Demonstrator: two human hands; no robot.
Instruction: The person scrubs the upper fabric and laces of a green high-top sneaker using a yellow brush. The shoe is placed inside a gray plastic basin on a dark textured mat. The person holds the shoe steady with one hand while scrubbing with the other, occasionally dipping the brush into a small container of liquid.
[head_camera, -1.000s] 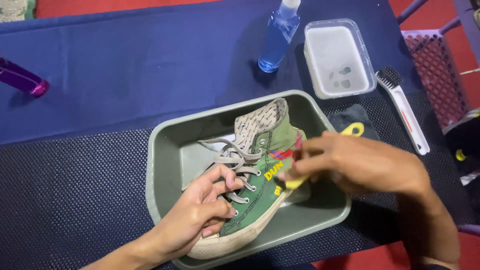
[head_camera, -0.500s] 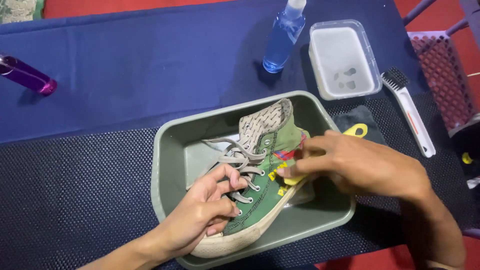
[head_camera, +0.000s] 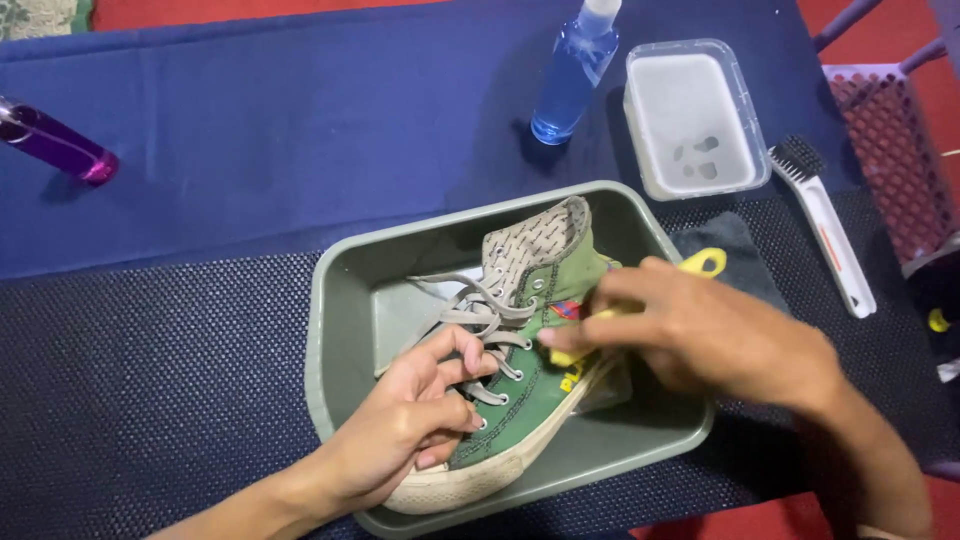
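A green high-top canvas shoe (head_camera: 535, 345) with grey laces and a white sole lies tilted inside a grey-green plastic tub (head_camera: 345, 330). My left hand (head_camera: 415, 425) grips the shoe's front, fingers across the laces near the toe. My right hand (head_camera: 710, 335) is closed on a yellow brush (head_camera: 705, 263) and presses it against the shoe's side near the ankle; only the brush's looped handle end and a bit of its yellow body show past my fingers.
On the blue cloth behind the tub stand a blue spray bottle (head_camera: 572, 75) and a clear rectangular container (head_camera: 692, 120). A white brush with black bristles (head_camera: 825, 230) lies at the right, a purple bottle (head_camera: 55, 145) at far left. A plastic basket (head_camera: 895, 150) stands at the right edge.
My right hand with the yellow brush has shifted slightly along the shoe's side. My left hand keeps its hold on the shoe's front. The view has drifted a little.
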